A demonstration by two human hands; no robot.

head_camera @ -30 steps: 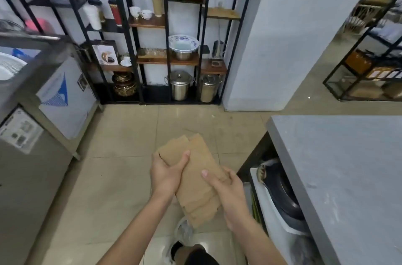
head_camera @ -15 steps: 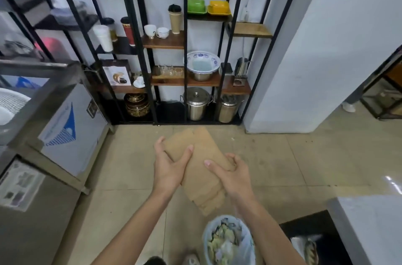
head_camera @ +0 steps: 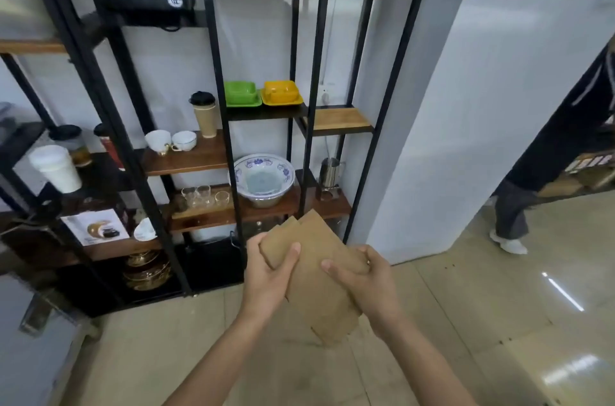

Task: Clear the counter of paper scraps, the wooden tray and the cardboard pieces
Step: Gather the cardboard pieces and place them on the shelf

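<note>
A stack of brown cardboard pieces [head_camera: 316, 285] is held tilted in front of me, above the tiled floor. My left hand [head_camera: 268, 275] grips the stack's upper left edge, thumb across its face. My right hand [head_camera: 366, 282] holds the right edge, thumb on top and fingers behind. The counter, the paper scraps and the wooden tray are out of view.
A black metal shelf rack [head_camera: 229, 139] with cups, bowls, glasses and pots stands straight ahead. A white pillar [head_camera: 466, 106] rises to the right. Another person's legs [head_camera: 519, 206] are at the far right. A steel appliance [head_camera: 30, 322] sits at the left edge.
My view has tilted up and turned away from the counter and the bin, which have left the frame. The shelf rack is closer. Both hands still hold the cardboard the same way.
</note>
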